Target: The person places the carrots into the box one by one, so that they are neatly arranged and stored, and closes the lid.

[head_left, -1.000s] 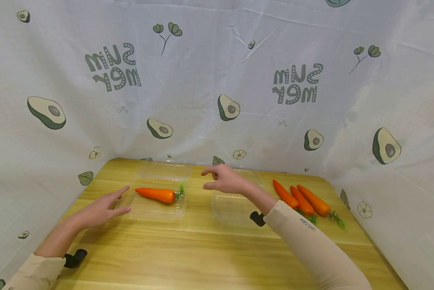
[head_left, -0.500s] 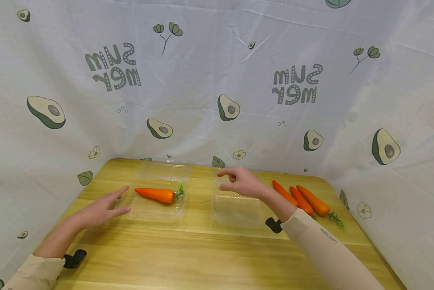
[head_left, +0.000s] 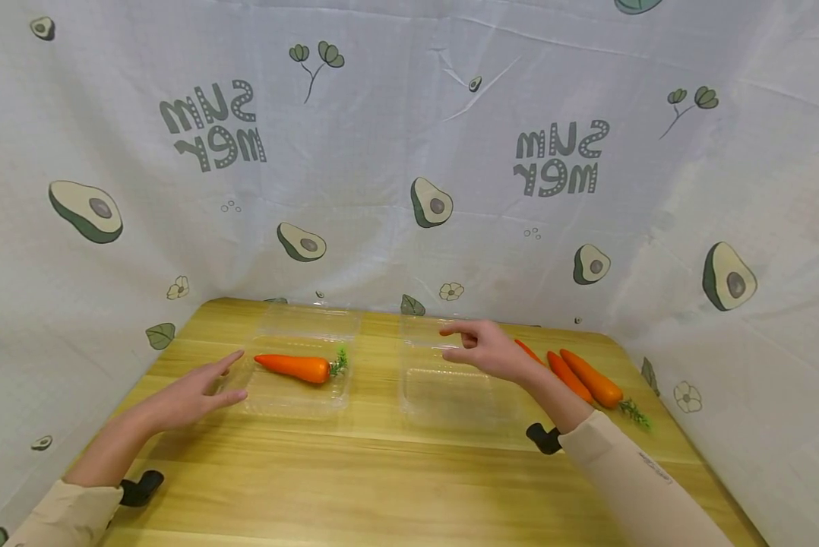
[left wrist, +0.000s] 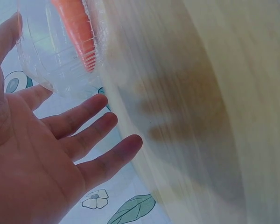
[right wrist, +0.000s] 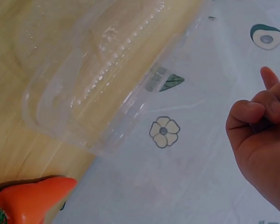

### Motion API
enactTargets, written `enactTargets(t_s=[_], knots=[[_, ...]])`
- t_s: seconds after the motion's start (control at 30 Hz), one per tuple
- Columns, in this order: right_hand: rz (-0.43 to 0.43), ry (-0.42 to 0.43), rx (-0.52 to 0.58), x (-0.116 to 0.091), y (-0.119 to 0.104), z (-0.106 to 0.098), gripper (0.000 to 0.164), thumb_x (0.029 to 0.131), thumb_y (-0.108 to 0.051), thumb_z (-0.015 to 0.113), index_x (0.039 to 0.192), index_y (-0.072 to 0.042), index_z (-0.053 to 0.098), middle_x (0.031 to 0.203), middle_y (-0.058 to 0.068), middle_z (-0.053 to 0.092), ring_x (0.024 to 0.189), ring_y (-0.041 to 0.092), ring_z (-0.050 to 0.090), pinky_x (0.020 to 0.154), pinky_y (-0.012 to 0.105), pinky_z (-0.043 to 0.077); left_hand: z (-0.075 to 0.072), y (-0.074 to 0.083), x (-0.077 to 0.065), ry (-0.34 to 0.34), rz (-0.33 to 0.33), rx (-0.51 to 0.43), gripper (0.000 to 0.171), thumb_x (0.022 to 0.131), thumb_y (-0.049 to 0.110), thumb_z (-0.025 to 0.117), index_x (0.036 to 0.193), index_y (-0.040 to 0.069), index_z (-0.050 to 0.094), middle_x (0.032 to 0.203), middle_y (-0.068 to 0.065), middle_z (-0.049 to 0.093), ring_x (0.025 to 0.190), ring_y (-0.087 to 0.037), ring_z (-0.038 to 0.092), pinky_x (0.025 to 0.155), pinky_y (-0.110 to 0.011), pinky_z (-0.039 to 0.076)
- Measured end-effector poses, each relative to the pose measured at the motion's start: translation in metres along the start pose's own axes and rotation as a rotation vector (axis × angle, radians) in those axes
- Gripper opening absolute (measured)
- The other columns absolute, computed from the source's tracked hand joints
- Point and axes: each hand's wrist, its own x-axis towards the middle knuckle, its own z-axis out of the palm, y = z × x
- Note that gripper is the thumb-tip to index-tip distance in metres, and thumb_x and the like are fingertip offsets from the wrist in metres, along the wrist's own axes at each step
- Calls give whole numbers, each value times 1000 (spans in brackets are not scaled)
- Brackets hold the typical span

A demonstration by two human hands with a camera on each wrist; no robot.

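Observation:
An orange carrot [head_left: 293, 368] with a green top lies in the left clear plastic container [head_left: 293, 411], whose lid is folded back. At that container's left side is my left hand [head_left: 184, 396], fingers spread and holding nothing; in the left wrist view its thumb and index finger come right up to the clear wall [left wrist: 35, 60]. My right hand [head_left: 485, 349] hovers over the right clear container [head_left: 437, 387], which holds nothing. Its index finger and thumb are apart, the other fingers loosely curled, nothing between them.
Several carrots [head_left: 590, 378] lie side by side at the right of the wooden table [head_left: 355, 486]; the right forearm partly covers them. A white curtain [head_left: 368, 152] with avocado prints closes off the back and both sides.
My right hand has moved right, from the gap between the containers to above the right container, its forearm now covering more of the carrots. The left hand has stayed in place.

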Motion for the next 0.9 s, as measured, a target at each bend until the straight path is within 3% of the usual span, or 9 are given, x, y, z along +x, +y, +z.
enactTargets(t_s=[0.4,0.67,0.9], knots=[[42,39,93,-21,19,-12,43,95,-20,71,132,0,63,65,-4,25,56,11,24,61,29,36,2,1,-2,7,2,-6,81,102,42,58,160,0,20,150,-38,38,135,-57,40,101,-71,37],[123,85,130,-36,27,-17,48,94,-29,73,135,-6,63,66,-3,28,57,11,24,58,29,31,1,2,-3,10,0,-14,81,102,42,58,160,0,20,153,-37,34,135,-57,40,101,-71,37],[139,83,166,-45,37,-18,50,95,-30,72,136,-3,61,65,-2,25,54,12,20,55,31,30,0,3,-4,5,0,-15,81,102,42,57,160,0,20,153,-38,34,135,-57,39,101,-71,37]])
